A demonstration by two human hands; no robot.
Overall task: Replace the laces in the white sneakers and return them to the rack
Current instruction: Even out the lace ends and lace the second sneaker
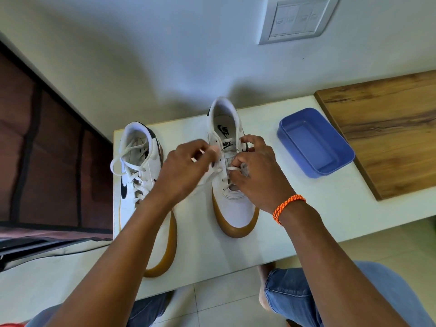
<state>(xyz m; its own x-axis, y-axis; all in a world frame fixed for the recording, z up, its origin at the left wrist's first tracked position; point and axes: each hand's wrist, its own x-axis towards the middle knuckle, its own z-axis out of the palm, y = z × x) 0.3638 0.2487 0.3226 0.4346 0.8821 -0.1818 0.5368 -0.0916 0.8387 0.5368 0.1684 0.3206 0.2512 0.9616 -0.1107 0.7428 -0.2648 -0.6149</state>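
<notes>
Two white sneakers with tan soles are set side by side on a white table (295, 208), toes pointing toward the near edge. The left sneaker (141, 175) is fully laced, with loose loops lying over its opening. The right sneaker (232, 180) is only partly laced, and both hands are held over its eyelets. A white lace (207, 178) is pinched between the fingertips of the left hand (186, 168), its tipped end showing just past them; the hand is blurred. The right hand (256, 171) is closed on a loop of the same lace at the shoe's right eyelet row, with the fingers curled over the tongue. The hands are near each other but apart, one on each side of the tongue. An orange cord bracelet (289, 207) is worn on the right wrist. A blue tub (316, 142) is seen to the right of the sneakers, just beside a wooden board (387, 128). A switch plate (299, 18) is fixed to the far wall.
</notes>
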